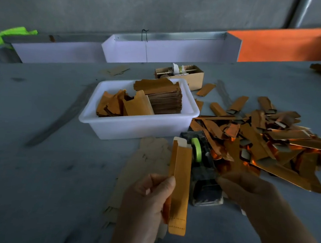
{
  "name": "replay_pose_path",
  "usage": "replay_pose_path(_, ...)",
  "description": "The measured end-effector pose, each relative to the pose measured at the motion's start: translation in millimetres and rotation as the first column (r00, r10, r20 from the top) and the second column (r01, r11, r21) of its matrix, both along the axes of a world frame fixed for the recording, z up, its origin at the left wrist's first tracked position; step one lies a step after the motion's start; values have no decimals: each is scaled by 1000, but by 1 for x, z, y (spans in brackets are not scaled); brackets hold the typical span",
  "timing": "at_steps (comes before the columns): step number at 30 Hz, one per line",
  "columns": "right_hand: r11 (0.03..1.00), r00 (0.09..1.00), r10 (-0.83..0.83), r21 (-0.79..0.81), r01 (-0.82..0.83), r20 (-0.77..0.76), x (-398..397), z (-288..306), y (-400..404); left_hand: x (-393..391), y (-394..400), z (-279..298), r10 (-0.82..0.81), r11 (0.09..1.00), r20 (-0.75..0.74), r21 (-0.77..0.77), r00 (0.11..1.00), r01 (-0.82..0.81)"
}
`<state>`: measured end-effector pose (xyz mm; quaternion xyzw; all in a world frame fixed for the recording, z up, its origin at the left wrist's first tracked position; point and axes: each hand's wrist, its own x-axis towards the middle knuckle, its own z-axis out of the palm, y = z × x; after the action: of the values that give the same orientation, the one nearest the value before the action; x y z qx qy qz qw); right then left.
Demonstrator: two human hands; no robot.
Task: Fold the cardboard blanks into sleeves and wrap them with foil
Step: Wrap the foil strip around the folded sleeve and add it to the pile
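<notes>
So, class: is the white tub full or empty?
Partly full: the white tub holds a tall stack of blanks and loose gold pieces.

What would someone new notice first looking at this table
The shiny orange pile of finished sleeves sprawled on the right side of the table catches the eye first. Next comes the white tub of blanks at the centre. Up close, the left hand holds a folded sleeve upright beside the tape dispenser.

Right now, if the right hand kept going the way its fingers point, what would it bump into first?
Most likely the tape dispenser. The right hand points left toward its dark body, seemingly almost touching it. Beyond that is the folded sleeve in the left hand. Depth is hard to judge.
</notes>
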<state>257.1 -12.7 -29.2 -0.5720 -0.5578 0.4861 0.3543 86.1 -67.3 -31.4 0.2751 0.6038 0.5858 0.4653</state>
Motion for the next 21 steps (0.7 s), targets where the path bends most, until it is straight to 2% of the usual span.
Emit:
replay_pose_path(5, 995, 998, -3, 100, -4, 68, -12, -5, 3, 14, 3, -3, -37, 999, 17, -20, 999, 37)
replay_pose_path(10, 988, 979, 37, 139, -65, 199, -20, -8, 8, 30, 6, -8, 31, 999, 152, -37, 988, -25)
replay_pose_path(17, 992, 981, 39, 111, -61, 191, -20, -11, 13, 37, 10, -14, 64, 998, 213, -37, 975, -57)
replay_pose_path(21, 995, 992, 15, 100, -27, 122, -23, -13, 14, 37, 10, -16, 38, 999, 143, -7, 989, -37)
